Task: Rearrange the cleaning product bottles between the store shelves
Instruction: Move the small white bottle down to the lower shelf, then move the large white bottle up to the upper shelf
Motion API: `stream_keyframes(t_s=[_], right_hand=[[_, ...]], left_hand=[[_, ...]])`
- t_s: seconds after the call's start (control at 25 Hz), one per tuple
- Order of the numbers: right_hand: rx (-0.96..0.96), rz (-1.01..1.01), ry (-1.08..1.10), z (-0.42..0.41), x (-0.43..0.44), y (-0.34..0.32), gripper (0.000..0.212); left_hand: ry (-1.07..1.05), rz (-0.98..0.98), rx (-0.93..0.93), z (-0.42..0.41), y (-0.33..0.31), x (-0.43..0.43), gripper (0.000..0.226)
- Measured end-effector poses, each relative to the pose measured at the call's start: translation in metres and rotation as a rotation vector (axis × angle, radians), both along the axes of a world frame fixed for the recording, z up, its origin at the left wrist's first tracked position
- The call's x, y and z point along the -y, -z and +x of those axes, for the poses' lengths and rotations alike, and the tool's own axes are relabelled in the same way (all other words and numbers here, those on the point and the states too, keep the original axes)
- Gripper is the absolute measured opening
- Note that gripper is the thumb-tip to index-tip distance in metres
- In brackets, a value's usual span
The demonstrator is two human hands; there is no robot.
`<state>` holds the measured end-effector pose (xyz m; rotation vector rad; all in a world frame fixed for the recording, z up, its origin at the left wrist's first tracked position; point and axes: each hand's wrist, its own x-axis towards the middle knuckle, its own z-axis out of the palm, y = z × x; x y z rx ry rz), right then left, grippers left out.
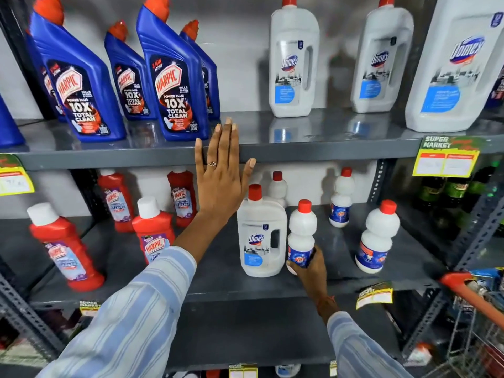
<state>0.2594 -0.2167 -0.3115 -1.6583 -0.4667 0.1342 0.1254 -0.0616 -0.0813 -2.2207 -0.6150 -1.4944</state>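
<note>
My right hand grips the lower body of a small white Rin bottle with a red cap, standing on the middle shelf beside a white Domex jug. My left hand lies flat and open against the front edge of the upper shelf, fingers spread, holding nothing. Blue Harpic bottles stand on the upper shelf at the left, and large white Domex jugs at the right.
Red Harpic bathroom cleaner bottles stand on the middle shelf's left. More small white Rin bottles stand to the right and behind. A shopping cart with a red handle is at lower right. Yellow price tags hang on shelf edges.
</note>
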Motion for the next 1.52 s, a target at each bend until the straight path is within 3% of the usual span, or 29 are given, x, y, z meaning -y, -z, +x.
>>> stream_keyframes(t_s=[0.36, 0.56, 0.68, 0.76, 0.88, 1.08, 1.36, 1.52], right_hand=[[-0.007, -0.058, -0.061, 0.007, -0.002, 0.012, 0.082], [0.015, -0.032, -0.106, -0.003, 0.000, 0.003, 0.100], [0.048, -0.058, 0.060, -0.021, 0.001, -0.009, 0.106], [0.218, -0.025, 0.225, -0.039, -0.002, -0.015, 0.096], [0.317, 0.059, 0.055, -0.078, -0.020, -0.027, 0.074], [0.198, -0.089, -0.033, -0.084, -0.069, -0.042, 0.084], [-0.054, 0.048, -0.051, -0.073, -0.091, -0.065, 0.051], [-0.057, 0.089, -0.124, -0.088, -0.079, -0.066, 0.059]], left_hand=[[-0.009, 0.027, 0.026, 0.002, 0.002, -0.002, 0.062], [-0.013, 0.023, 0.017, 0.000, 0.001, 0.000, 0.062], [-0.009, 0.003, 0.000, -0.001, -0.001, 0.002, 0.062], [-0.010, -0.015, -0.011, -0.002, -0.001, 0.003, 0.063], [-0.009, -0.035, -0.027, -0.003, -0.002, 0.005, 0.063], [0.011, -0.068, -0.067, -0.007, -0.003, 0.008, 0.063], [0.048, -0.126, -0.135, -0.017, -0.010, 0.013, 0.068], [0.071, -0.168, -0.159, -0.022, -0.012, 0.015, 0.070]])
